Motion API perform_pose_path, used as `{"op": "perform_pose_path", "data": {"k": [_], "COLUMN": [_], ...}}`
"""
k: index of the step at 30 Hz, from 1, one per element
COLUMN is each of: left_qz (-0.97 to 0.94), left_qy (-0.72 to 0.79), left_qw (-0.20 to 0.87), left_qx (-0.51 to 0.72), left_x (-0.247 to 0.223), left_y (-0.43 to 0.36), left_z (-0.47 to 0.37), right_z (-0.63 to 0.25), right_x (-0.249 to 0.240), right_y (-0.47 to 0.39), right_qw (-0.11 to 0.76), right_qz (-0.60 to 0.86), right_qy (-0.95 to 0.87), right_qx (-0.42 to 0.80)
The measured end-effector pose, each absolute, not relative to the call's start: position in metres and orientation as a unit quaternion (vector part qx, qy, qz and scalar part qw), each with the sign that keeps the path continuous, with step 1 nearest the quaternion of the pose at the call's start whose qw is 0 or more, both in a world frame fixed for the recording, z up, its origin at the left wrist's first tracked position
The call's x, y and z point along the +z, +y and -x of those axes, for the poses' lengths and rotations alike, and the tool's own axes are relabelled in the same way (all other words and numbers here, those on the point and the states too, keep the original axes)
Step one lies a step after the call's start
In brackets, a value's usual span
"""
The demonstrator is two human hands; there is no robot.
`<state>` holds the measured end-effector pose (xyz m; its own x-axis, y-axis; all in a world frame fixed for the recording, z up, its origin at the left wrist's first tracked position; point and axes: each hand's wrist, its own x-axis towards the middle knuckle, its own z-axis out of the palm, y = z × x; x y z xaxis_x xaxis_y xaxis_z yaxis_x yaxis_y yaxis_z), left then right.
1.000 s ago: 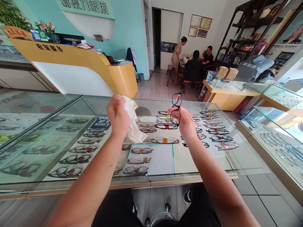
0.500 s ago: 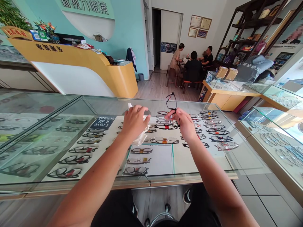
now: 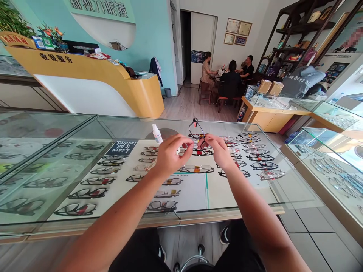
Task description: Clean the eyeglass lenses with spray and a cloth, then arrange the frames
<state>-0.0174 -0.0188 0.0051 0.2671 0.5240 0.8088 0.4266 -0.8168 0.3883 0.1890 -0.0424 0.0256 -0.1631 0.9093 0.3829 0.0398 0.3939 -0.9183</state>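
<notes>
My right hand (image 3: 219,150) grips a pair of dark-framed eyeglasses (image 3: 195,135) by one side, holding them tilted above the glass display counter (image 3: 241,198). Close by on the left, my left hand (image 3: 173,153) is closed, thumb and fingertips drawn together near the eyeglasses. Only a little pale edge of the white cloth (image 3: 152,165) shows beside that hand; the rest is hidden behind it. A small white bottle (image 3: 157,133) stands on the counter just beyond my left hand. Rows of eyeglasses lie beneath the glass under both hands.
A yellow-and-white service counter (image 3: 141,96) stands across the aisle at left. Several people sit around a table at the back, one in a black top (image 3: 229,84). More glass display cases (image 3: 334,151) line the right. A stool base (image 3: 195,258) is below me.
My left hand has moved right and closer to the eyeglasses, uncovering the white bottle. The eyeglasses have turned and shifted left in my right hand. The cloth is now mostly hidden.
</notes>
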Motion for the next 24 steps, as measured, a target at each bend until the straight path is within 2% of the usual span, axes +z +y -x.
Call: {"op": "perform_pose_path", "data": {"k": [4, 12, 24], "left_qz": [-0.781, -0.759, -0.727], "left_qy": [0.303, 0.327, 0.384], "left_qw": [0.073, 0.065, 0.139], "left_qx": [0.542, 0.559, 0.553], "left_x": [0.007, 0.006, 0.001], "left_y": [-0.027, -0.029, -0.026], "left_z": [0.009, 0.003, 0.002], "right_z": [-0.189, -0.186, -0.179], "right_x": [0.02, 0.013, 0.01], "right_y": [-0.042, -0.043, -0.047], "right_qw": [0.525, 0.468, 0.407], "right_qz": [0.375, 0.397, 0.418], "right_qy": [-0.68, -0.781, -0.812], "right_qx": [0.348, 0.111, -0.013]}}
